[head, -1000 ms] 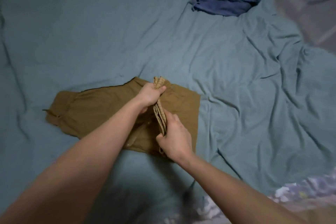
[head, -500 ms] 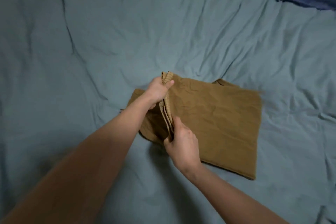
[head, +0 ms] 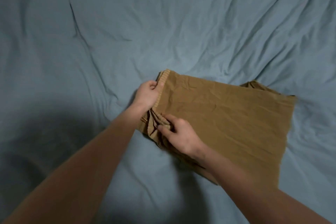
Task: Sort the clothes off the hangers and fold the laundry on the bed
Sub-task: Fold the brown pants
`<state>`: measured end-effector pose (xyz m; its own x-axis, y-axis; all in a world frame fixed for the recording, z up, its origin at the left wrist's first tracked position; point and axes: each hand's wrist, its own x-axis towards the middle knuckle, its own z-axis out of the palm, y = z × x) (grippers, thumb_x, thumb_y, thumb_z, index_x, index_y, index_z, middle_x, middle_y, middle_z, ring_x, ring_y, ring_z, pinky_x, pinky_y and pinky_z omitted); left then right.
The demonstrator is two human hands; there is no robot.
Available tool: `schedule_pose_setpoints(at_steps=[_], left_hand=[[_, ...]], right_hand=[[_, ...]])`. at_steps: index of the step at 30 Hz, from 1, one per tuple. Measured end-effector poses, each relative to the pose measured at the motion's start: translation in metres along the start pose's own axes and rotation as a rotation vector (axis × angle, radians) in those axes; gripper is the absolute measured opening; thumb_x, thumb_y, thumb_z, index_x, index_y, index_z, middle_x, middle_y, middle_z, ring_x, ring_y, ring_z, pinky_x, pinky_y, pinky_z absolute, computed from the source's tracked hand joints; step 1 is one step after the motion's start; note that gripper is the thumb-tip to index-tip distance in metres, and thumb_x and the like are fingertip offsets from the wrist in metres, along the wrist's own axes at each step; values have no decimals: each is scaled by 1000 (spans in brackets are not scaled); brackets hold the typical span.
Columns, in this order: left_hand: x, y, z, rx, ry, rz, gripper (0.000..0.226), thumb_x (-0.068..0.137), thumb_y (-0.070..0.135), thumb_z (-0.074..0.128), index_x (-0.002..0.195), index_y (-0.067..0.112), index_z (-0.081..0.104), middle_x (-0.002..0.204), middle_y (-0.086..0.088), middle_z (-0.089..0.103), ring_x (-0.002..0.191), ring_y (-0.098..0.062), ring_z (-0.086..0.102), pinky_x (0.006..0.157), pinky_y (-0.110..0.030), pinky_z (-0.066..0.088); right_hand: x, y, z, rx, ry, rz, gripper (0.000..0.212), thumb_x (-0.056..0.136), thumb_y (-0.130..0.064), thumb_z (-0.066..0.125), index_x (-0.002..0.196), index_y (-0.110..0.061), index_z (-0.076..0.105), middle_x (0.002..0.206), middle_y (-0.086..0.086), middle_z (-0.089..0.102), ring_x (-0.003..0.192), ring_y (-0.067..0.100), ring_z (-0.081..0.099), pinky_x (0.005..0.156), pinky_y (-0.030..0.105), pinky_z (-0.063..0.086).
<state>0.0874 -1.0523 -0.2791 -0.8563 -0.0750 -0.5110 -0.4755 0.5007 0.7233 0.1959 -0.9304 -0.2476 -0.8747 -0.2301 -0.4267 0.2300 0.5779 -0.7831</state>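
Tan garment [head: 227,118] folded flat on the wrinkled teal bed sheet [head: 163,23]; ribbed waistband edge bunched at left.

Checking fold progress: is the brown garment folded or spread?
Folded: brown garment lies doubled, layered edges gripped by left hand and right hand.

text on brown garment [head: 227,118]: none readable
text on bed sheet [head: 127,23]: none
labels/brands/nos.: none visible anywhere in head view
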Motion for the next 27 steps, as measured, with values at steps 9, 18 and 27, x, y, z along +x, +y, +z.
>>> schedule_pose_setpoints(at_steps=[9, 18, 27], left_hand=[[-48, -5, 2, 374, 103, 54, 25, 99, 37, 47, 110, 16, 56, 107, -8, 66, 102, -32, 61, 86, -42, 50], [-51, 13, 24, 832, 312, 231, 48, 94, 9, 47, 140, 12, 35, 140, -14, 41, 131, -31, 37, 105, -42, 33], [-49, 82, 170, 761, -76, 842, 46, 100, 25, 44, 145, 15, 38, 148, -4, 40, 145, -22, 22, 120, -36, 4]], right_hand=[[31, 27, -47, -377, 383, -12, 44, 96, -22, 49, 139, -13, 44, 149, 7, 39, 139, 23, 32, 116, 34, 23], [9, 47, -88, -397, 345, -115, 36, 97, -17, 49, 132, -7, 51, 130, 13, 56, 123, 27, 49, 111, 35, 29], [-42, 153, -246, -523, 338, 194, 33, 92, -6, 50, 123, -10, 58, 123, 13, 62, 115, 33, 56, 99, 38, 40]])
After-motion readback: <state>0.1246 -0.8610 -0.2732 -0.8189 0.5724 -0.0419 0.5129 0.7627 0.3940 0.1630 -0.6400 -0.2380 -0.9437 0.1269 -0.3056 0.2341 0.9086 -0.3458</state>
